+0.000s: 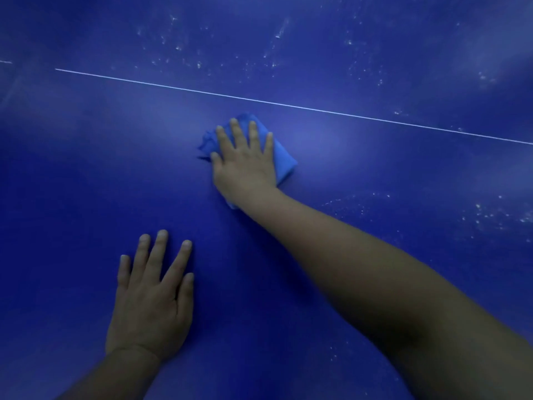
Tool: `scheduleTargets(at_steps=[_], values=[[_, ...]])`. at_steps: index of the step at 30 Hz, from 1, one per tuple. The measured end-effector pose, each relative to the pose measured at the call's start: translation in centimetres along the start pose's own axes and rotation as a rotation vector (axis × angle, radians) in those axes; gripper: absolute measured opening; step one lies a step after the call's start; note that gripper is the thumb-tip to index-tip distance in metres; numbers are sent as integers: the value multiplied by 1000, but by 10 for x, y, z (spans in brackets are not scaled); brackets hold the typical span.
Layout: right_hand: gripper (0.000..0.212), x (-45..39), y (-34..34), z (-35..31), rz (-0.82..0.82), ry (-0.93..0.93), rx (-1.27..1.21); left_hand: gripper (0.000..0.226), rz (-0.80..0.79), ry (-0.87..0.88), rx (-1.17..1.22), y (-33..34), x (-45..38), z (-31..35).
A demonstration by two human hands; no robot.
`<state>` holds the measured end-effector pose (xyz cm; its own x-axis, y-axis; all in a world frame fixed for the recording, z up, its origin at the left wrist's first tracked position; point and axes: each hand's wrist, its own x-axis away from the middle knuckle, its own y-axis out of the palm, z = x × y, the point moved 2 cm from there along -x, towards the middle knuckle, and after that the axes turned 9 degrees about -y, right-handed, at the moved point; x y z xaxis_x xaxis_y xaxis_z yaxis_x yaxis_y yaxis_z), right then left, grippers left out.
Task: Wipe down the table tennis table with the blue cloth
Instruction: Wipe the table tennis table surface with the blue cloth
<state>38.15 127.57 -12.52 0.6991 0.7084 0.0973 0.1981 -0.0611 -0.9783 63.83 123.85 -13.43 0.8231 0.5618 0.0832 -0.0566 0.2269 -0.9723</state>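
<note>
Deep blue surface (86, 174) fills the whole view. Nearest me, my left hand (150, 295) lies flat with fingers spread, holding nothing, bracing my lean. Farther out, my right hand (245, 163) presses straight fingers onto the folded blue cloth (284, 161), just short of the white line (288, 105). Beyond it, white specks (199, 64) dot the far half; more lie at right (484, 215). Reaching farther, I judge the cloth could bunch or slip out, smearing dust across the cleaner-looking patch.
</note>
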Motion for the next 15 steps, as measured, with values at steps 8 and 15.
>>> scheduleTargets(at_steps=[8,15], values=[[55,-30,-33,169,126,529,-29,57,21,8,-6,2,-1,-2],[63,82,-53,291,132,741,-45,58,-8,8,-2,2,-1,-3]])
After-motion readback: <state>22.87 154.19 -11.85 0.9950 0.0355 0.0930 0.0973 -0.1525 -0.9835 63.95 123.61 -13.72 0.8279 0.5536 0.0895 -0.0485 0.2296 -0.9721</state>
